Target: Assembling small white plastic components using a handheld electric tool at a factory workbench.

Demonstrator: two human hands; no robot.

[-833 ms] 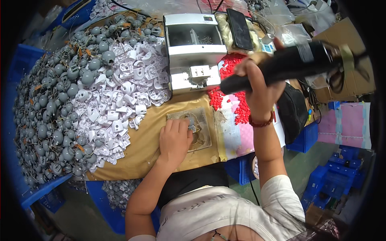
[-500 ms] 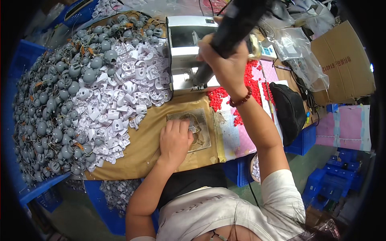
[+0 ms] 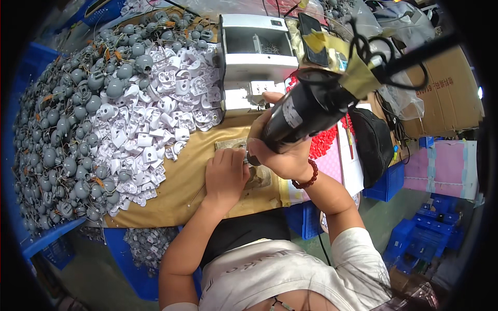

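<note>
My right hand [image 3: 285, 161] is wrapped round a black electric screwdriver [image 3: 303, 106], a thick cylinder with a cable and yellow tape at its upper end. Its lower end points down at the fingertips of my left hand [image 3: 226, 173]. Those fingers are curled over a worn flat pad [image 3: 263, 180] on the cloth-covered bench. A small piece seems to lie under them, but the fingers and the screwdriver hide it. Just behind stands a white and black screw feeder [image 3: 259, 61], with loose screws in its tray.
To the left lie heaps of white plastic parts [image 3: 150, 140] and grey round housings with wires [image 3: 67, 124]. Small red parts [image 3: 324, 142] cover the right side, beside a black pouch [image 3: 369, 147]. A phone [image 3: 313, 39] and a cardboard box [image 3: 446, 85] are farther back.
My right hand has brought the screwdriver from the feeder's front toward me, down to my left fingertips. The left hand has stayed on the pad.
</note>
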